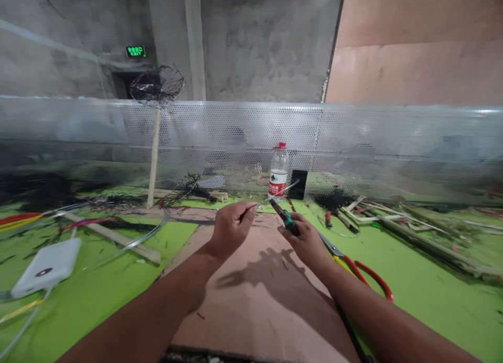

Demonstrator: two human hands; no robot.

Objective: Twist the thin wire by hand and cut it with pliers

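Observation:
Over the brown board (243,300), my left hand (234,224) is closed, pinching a thin pale strand (264,201) between thumb and fingers. The strand runs up to the right, passing in front of the water bottle. My right hand (307,241) is wrapped round a short black-and-green handled tool (290,221). Its dark, narrow end points up and left, close to the strand; whether it touches is unclear, and I cannot make out the tool's exact kind. Red-handled scissors (363,274) lie beside my right forearm.
A red-capped water bottle (278,172) and a black phone-like slab (299,185) stand ahead, before a perforated metal screen (220,122). Bamboo strips (424,242) lie at right. On the left are a white power bank (47,266), a wooden stick (113,238) and an upright bamboo post (154,158).

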